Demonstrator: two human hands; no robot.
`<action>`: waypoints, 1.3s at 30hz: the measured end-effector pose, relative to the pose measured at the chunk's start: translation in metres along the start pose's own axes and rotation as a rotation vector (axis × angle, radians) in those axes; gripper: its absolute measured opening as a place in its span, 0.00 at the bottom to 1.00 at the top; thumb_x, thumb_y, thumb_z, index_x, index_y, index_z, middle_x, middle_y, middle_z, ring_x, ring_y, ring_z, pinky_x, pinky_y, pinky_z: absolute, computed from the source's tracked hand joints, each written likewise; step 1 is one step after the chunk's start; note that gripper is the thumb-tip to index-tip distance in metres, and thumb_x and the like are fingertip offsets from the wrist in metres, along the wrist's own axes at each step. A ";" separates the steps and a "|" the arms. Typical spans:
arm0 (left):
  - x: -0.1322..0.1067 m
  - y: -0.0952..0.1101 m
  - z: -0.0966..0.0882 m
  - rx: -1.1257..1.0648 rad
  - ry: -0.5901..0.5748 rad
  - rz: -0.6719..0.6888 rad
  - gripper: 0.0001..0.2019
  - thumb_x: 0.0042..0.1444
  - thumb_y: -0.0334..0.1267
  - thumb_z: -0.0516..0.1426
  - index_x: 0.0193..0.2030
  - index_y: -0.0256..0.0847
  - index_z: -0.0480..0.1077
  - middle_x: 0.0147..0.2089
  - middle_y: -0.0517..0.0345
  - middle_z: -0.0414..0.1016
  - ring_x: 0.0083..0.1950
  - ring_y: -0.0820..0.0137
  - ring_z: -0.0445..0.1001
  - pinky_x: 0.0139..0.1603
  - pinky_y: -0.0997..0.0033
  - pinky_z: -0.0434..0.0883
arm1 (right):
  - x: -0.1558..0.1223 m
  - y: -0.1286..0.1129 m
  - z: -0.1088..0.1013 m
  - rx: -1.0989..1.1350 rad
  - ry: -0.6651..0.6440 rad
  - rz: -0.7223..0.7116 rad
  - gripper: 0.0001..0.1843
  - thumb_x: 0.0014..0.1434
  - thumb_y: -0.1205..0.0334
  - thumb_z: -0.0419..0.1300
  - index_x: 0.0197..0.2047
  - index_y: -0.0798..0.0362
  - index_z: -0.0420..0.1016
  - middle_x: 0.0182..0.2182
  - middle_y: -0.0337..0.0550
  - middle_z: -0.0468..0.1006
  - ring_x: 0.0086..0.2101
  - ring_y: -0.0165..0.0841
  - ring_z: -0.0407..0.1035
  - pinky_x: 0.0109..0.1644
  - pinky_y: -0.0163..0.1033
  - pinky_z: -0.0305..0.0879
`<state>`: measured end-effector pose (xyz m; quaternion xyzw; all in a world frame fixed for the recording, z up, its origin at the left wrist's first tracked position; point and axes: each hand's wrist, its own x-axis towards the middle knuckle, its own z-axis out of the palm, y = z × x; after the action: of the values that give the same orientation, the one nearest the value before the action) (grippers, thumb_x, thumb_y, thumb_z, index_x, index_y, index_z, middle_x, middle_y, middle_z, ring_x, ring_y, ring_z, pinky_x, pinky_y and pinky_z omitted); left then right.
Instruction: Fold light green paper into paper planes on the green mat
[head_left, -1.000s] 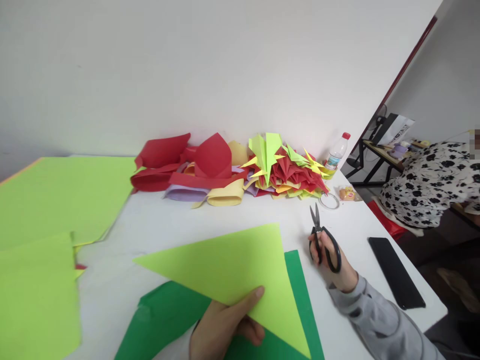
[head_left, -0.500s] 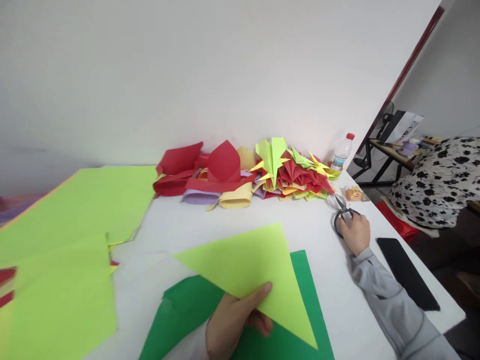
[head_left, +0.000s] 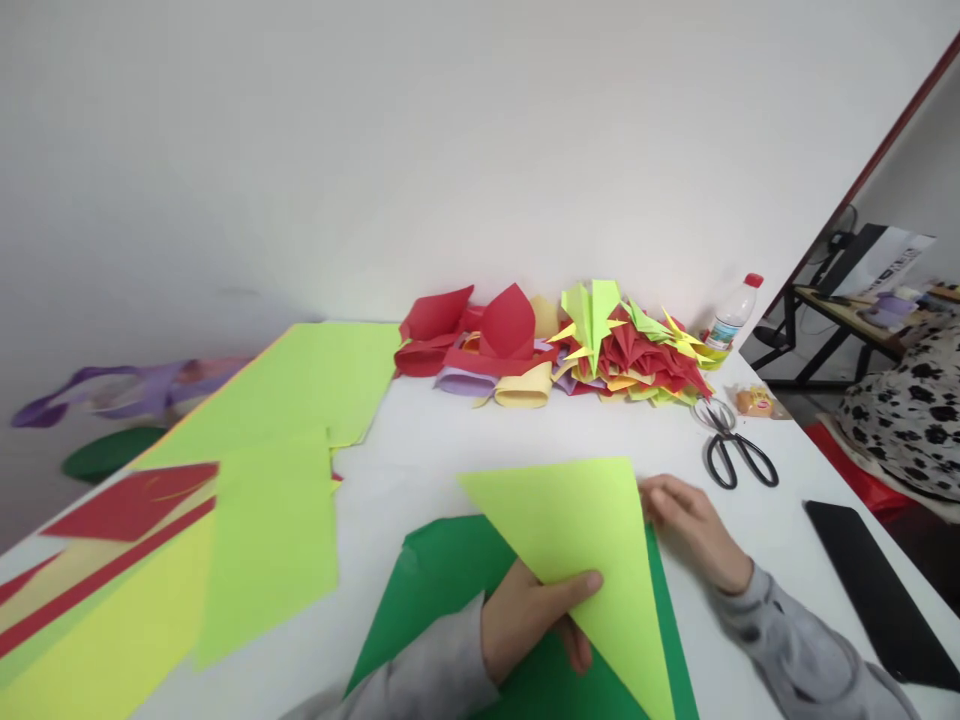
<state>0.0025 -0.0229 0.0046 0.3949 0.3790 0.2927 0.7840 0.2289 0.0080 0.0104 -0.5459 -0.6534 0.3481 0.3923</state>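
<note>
My left hand [head_left: 529, 615] holds a lime-green triangle of paper [head_left: 592, 540], thumb on top and fingers beneath its lower edge. Under the triangle lies a sheet of green paper [head_left: 442, 570]. Close by the triangle's right edge is my right hand [head_left: 694, 525], its fingers loosely bent and holding nothing I can see; whether the fingertips touch the paper I cannot tell. Black-handled scissors [head_left: 731, 440] lie on the table beyond my right hand.
Along the wall stand red paper hats [head_left: 506, 330] and a heap of folded paper stars [head_left: 630, 350]. A bottle [head_left: 733, 315] and a wrapped snack [head_left: 756, 402] are at the right, above a black slab [head_left: 877, 590]. Lime sheets [head_left: 281, 540] cover the left.
My right hand has let go of the scissors and moved left to the triangle's right edge. The view has turned left; my left hand still holds the triangle.
</note>
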 end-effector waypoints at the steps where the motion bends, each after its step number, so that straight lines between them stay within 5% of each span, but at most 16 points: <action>1: 0.000 0.000 0.000 0.006 -0.025 -0.006 0.25 0.41 0.53 0.67 0.35 0.30 0.75 0.23 0.48 0.78 0.16 0.70 0.71 0.16 0.71 0.69 | -0.006 -0.008 0.011 0.206 -0.174 0.064 0.22 0.62 0.44 0.53 0.42 0.54 0.75 0.26 0.42 0.75 0.26 0.34 0.68 0.31 0.40 0.67; 4: 0.005 0.002 -0.004 0.034 -0.033 0.019 0.26 0.44 0.51 0.66 0.41 0.29 0.74 0.22 0.50 0.77 0.16 0.70 0.70 0.16 0.71 0.68 | -0.020 -0.020 0.029 0.537 -0.260 0.146 0.20 0.59 0.48 0.61 0.47 0.53 0.75 0.31 0.43 0.78 0.29 0.35 0.71 0.36 0.43 0.70; 7: 0.012 0.006 -0.011 0.057 0.220 0.230 0.31 0.46 0.49 0.65 0.55 0.33 0.69 0.36 0.48 0.79 0.19 0.72 0.71 0.18 0.71 0.69 | -0.027 -0.022 0.031 0.468 0.018 0.092 0.16 0.61 0.51 0.60 0.47 0.52 0.76 0.39 0.46 0.80 0.36 0.39 0.72 0.41 0.43 0.71; 10: 0.013 0.005 -0.013 0.067 0.385 0.486 0.41 0.40 0.43 0.69 0.62 0.42 0.61 0.58 0.44 0.71 0.46 0.62 0.76 0.43 0.63 0.75 | -0.034 -0.022 0.032 0.235 0.086 -0.042 0.16 0.65 0.54 0.55 0.51 0.48 0.76 0.45 0.48 0.79 0.43 0.41 0.72 0.46 0.43 0.70; 12: 0.009 0.002 -0.009 0.075 0.239 0.509 0.50 0.36 0.40 0.71 0.67 0.43 0.55 0.63 0.41 0.65 0.61 0.53 0.66 0.56 0.57 0.69 | -0.041 -0.023 0.035 0.101 -0.021 -0.172 0.18 0.66 0.54 0.53 0.55 0.44 0.73 0.49 0.47 0.77 0.46 0.43 0.71 0.51 0.45 0.68; 16: -0.001 -0.004 0.000 0.081 0.028 0.414 0.62 0.32 0.42 0.73 0.71 0.43 0.43 0.66 0.36 0.58 0.65 0.46 0.60 0.61 0.49 0.65 | -0.050 -0.023 0.040 0.050 -0.251 -0.355 0.27 0.64 0.45 0.51 0.63 0.42 0.64 0.56 0.50 0.71 0.54 0.47 0.66 0.58 0.48 0.64; 22: -0.002 -0.004 -0.001 0.058 -0.070 0.390 0.68 0.30 0.49 0.73 0.72 0.44 0.34 0.71 0.34 0.44 0.68 0.44 0.54 0.65 0.48 0.59 | -0.048 -0.020 0.039 0.213 -0.294 -0.248 0.31 0.61 0.39 0.52 0.64 0.41 0.62 0.59 0.50 0.67 0.58 0.48 0.62 0.59 0.50 0.62; 39: 0.001 -0.008 -0.003 0.098 -0.053 0.328 0.62 0.38 0.43 0.71 0.71 0.42 0.32 0.71 0.36 0.48 0.69 0.48 0.53 0.67 0.50 0.54 | -0.039 -0.036 0.041 0.348 -0.262 -0.204 0.25 0.56 0.48 0.64 0.55 0.44 0.70 0.50 0.49 0.69 0.46 0.40 0.67 0.46 0.41 0.68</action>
<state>0.0020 -0.0248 -0.0035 0.4967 0.3026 0.3876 0.7152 0.1804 -0.0373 0.0186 -0.3514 -0.6806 0.4818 0.4256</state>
